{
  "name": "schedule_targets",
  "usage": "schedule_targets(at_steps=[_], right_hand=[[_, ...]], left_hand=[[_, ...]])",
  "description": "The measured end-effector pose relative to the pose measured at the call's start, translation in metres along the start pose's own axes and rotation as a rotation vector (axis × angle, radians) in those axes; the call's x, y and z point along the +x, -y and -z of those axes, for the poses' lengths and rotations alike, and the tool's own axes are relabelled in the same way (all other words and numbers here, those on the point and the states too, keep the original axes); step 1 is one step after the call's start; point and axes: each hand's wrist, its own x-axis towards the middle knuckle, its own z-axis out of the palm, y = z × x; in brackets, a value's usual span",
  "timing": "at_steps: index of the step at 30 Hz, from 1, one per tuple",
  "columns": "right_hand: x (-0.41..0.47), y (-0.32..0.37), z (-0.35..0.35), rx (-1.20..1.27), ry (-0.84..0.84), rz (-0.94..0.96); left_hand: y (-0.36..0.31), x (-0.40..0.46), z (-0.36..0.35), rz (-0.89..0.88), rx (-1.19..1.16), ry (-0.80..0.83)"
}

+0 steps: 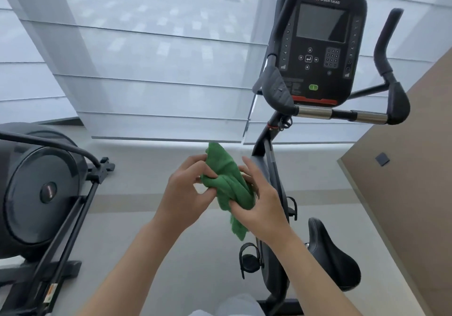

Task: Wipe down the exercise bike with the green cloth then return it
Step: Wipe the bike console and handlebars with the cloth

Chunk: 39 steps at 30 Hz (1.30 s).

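Note:
A crumpled green cloth (228, 183) hangs in front of me, held by both hands. My left hand (186, 193) pinches its left side with curled fingers. My right hand (260, 203) grips the bunched lower part, and a tail of cloth dangles below it. The black exercise bike stands to the right: its console (320, 44) with a dark screen is up high, the handlebars (342, 113) sit under it, and the black saddle (332, 249) is at lower right. The cloth is left of the bike's frame, not touching it.
Another black fitness machine (41, 193) with a round flywheel housing stands at the left. Pale window blinds (159, 71) fill the wall ahead. A brown wall (403, 181) rises at the right. Grey floor lies between the two machines.

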Motion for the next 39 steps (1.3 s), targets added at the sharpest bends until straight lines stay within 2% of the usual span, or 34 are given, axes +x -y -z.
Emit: schedule_targets(at_steps=[7,18,25,33,36,39], right_hand=[[0.035,-0.001,0.013,-0.027,-0.056,0.026],[0.143,-0.029,0.069,-0.324,-0.458,0.247],[0.216,-0.046,0.125,-0.386,-0.627,0.235],[0.279,-0.068,0.128,-0.475,-0.72,0.11],[0.292,-0.071,0.121,-0.597,-0.743,-0.009],[0.301,-0.071,0.111,-0.73,-0.669,-0.22]], left_hand=[[-0.004,0.061,0.012,-0.114,0.082,0.082],[0.007,0.19,-0.027,-0.202,0.066,0.112],[0.006,0.301,-0.069,-0.299,0.037,0.183],[0.034,0.39,-0.107,-0.37,-0.002,0.267],[0.05,0.416,-0.115,-0.407,-0.038,0.352],[0.064,0.441,-0.124,-0.44,-0.039,0.448]])
